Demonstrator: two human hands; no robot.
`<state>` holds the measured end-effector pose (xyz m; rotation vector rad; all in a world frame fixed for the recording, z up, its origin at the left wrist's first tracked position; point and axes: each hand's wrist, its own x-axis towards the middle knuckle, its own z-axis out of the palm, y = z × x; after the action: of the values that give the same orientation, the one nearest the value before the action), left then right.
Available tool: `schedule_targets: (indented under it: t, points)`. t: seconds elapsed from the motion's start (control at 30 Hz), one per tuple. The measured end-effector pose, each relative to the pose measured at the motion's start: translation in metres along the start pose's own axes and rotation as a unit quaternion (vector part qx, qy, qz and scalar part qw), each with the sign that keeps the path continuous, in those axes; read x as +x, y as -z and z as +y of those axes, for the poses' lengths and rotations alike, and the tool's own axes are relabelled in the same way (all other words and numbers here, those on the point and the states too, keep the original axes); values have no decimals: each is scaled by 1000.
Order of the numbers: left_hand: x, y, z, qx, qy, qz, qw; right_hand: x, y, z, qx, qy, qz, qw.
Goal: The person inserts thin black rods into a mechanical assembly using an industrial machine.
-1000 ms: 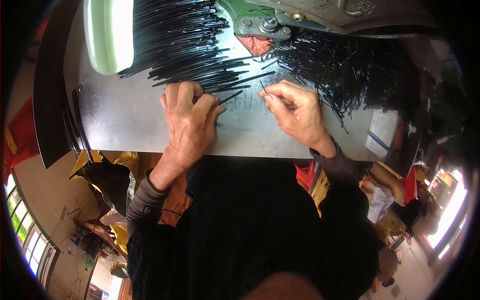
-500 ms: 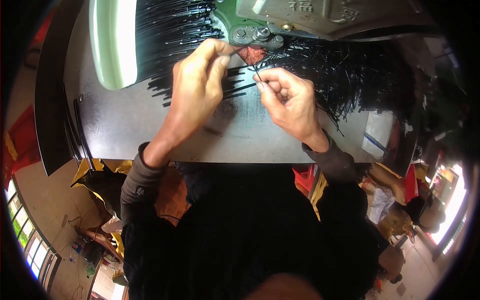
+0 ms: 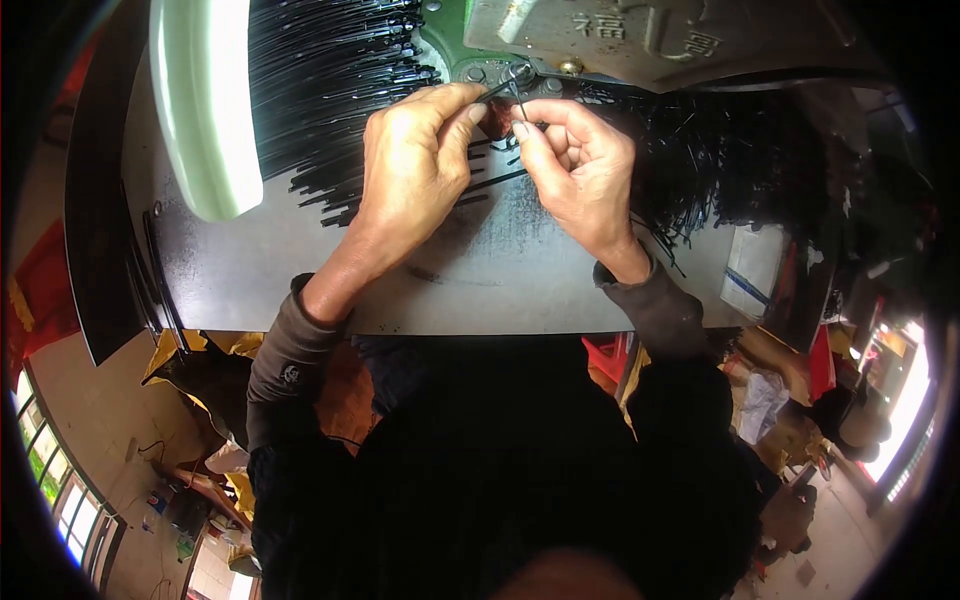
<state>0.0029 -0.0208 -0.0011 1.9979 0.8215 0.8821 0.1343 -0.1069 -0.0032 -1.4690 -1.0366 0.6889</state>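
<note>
My left hand (image 3: 415, 150) is closed in a pinch on a thin black strip (image 3: 497, 91), whose tip points toward the bolted head of a green machine (image 3: 455, 38). Close beside it, my right hand (image 3: 585, 170) pinches another thin dark piece (image 3: 519, 103) between thumb and forefinger. The tips of both pieces come together just in front of the bolts, but I cannot tell whether they are joined. Below that spot, partly behind my fingers, shows a reddish-brown pad (image 3: 502, 122). Long black strips (image 3: 330, 90) lie in a thick row left of the machine.
A tangled heap of thin black pieces (image 3: 690, 160) spreads to the right. A pale curved lamp or cover (image 3: 205, 110) hangs over the left. An embossed metal plate (image 3: 650, 40) juts in at the top. The metal table (image 3: 480, 300) has a white packet (image 3: 752, 265) on its right.
My right hand has risen toward the bolts, bringing its piece up to the left hand's strip. My left hand has shifted slightly right. The whole view has also moved a little.
</note>
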Motion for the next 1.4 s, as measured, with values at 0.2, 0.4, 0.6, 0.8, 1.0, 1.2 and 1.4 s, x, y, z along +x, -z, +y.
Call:
schedule_targets:
  t: [0.2,0.4,0.6,0.8,1.0,1.2,1.4]
  points:
    - [0,-2,0,2,0,11,1000,-1,0,0,3,7,-4,1000]
    - [3,-1,2,-3,5,8,1000,-1,2,3,16,-8,-18,1000]
    - [2,-2,-4,36,-24,0,999,-1,1,1,30,-7,-11,999]
    - [2,-4,-6,41,-30,5,999,0,3,2,40,-12,-21,999]
    - [6,-8,0,115,-86,22,989,5,4,-3,105,-47,6,993]
    - [14,-9,-4,171,-124,32,977,12,6,0,119,-83,5,989]
    - [15,-6,-7,171,-136,36,975,12,4,1,92,-73,-13,993]
